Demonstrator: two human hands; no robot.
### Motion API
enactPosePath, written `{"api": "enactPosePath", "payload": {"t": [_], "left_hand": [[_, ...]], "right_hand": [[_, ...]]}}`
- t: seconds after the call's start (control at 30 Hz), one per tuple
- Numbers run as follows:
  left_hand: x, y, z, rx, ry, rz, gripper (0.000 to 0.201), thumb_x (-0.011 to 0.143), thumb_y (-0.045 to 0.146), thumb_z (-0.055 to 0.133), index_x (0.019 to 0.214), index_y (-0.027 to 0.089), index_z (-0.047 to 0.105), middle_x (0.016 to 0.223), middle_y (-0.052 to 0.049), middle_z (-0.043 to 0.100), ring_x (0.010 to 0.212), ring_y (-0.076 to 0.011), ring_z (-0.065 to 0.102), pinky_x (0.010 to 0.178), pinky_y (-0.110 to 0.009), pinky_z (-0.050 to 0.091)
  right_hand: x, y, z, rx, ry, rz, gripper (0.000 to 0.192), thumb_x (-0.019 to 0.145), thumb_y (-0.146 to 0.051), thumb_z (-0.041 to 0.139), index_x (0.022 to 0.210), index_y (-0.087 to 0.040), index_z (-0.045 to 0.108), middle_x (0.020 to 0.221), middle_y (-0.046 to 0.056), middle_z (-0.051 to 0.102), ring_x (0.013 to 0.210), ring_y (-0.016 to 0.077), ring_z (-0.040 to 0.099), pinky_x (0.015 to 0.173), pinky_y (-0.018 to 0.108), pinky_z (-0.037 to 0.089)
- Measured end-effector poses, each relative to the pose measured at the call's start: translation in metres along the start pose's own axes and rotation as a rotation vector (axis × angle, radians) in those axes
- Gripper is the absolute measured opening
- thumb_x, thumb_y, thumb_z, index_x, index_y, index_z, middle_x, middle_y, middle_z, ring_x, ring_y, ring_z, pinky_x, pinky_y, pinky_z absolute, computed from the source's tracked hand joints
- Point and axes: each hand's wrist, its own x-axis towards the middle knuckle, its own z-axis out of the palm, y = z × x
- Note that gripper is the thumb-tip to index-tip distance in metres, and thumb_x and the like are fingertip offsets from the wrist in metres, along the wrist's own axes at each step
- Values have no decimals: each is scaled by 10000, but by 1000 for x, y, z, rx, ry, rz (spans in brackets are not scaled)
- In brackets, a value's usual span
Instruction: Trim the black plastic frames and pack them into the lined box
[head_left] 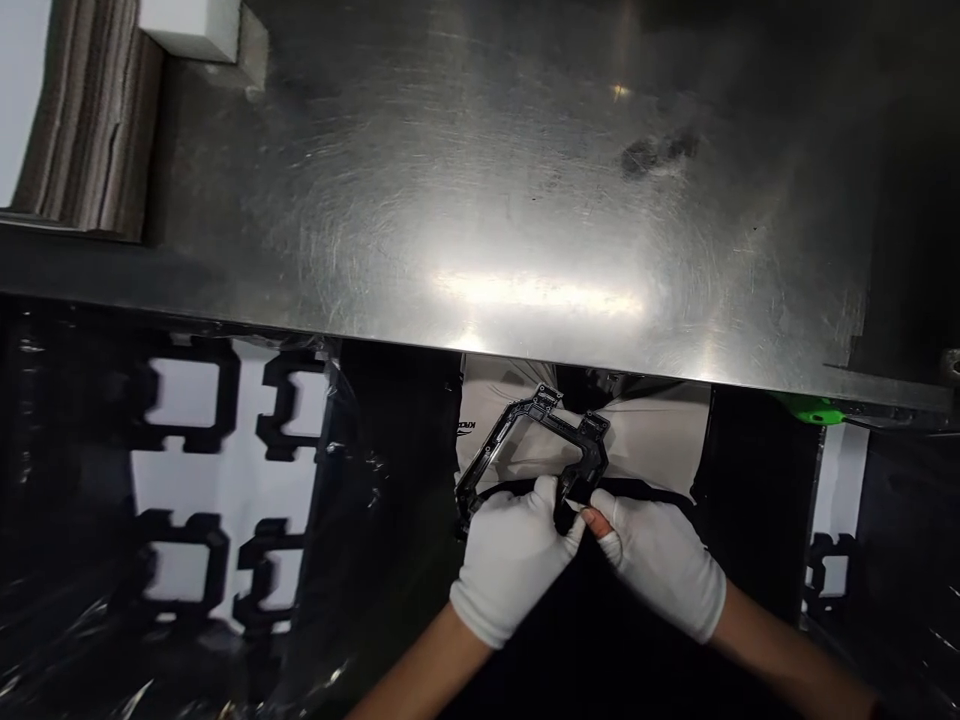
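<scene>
A black plastic frame part (551,425), open and roughly C-shaped, is held below the near edge of a steel table (525,200). My left hand (514,555), in a white glove, grips the frame's lower edge. My right hand (660,560), also in a white glove with a bare fingertip showing, pinches the same lower corner from the right. Both hands meet at the frame, in front of a white garment on my lap.
At the left a white tray (225,470) under clear film holds several black frame parts. Another tray with a black part (829,565) sits at the right. A green object (810,408) lies under the table edge. A white block (191,25) and stacked sheets (90,110) stand at the far left.
</scene>
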Motion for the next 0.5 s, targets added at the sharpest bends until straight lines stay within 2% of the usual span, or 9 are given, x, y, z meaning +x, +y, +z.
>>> {"api": "enactPosePath", "payload": {"t": [0.13, 0.33, 0.5], "left_hand": [[-3, 0, 5, -32, 21, -31, 312, 1067, 522, 747, 956, 233, 789, 664, -68, 736, 624, -304, 697, 654, -406, 480], [-6, 0, 14, -41, 118, -99, 299, 1056, 478, 744, 856, 256, 733, 581, -42, 646, 570, -290, 634, 640, -409, 426], [-9, 0, 17, 9, 111, -103, 367, 1086, 515, 709, 834, 250, 737, 553, -42, 630, 532, -283, 607, 626, -413, 421]], "right_hand": [[1, -4, -6, 0, -89, 9, 617, 1265, -608, 290, 1216, -282, 812, 913, 93, 846, 750, 304, 810, 629, 387, 459], [2, -6, -2, 88, -61, 16, 686, 1262, -676, 207, 1089, -281, 740, 875, 74, 822, 700, 280, 770, 614, 378, 429], [1, -7, 5, 92, -13, 37, 654, 1257, -668, 225, 1006, -293, 699, 826, 67, 802, 649, 269, 740, 580, 360, 389]]}}
